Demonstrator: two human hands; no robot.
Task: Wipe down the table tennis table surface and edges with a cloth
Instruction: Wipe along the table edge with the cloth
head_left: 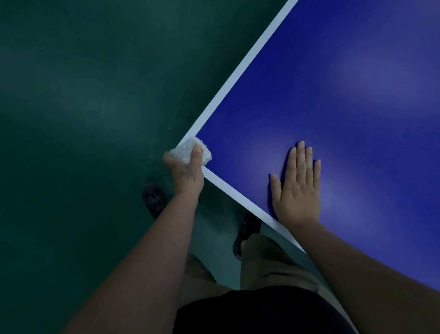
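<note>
The person stood at a corner of the blue counter (336,50), looking down over both bare arms. The left hand (186,173) gripped a bunched white cloth (185,150), thumb on top and fingers curled under out of sight, and held it right on the corner tip, where the two white border lines (252,57) met. The cloth sat partly over the border and partly hanging past the edge. The right hand (296,189) lay flat on the blue top just inside the near border, fingers straight and close together, thumb spread, holding nothing — it looked like a brace.

As for progress, the step in hand seemed to be the edges, with the cloth at a corner rather than out on the open surface. The top showed only soft glare patches, no wet streaks, dust or crumbs, so which parts had been wiped could not be told. Only this one corner and stretches of two edges were in view — the other sides and most of the top were out of frame. Below, two dark shoes (154,202) stood on the green floor (61,100).
</note>
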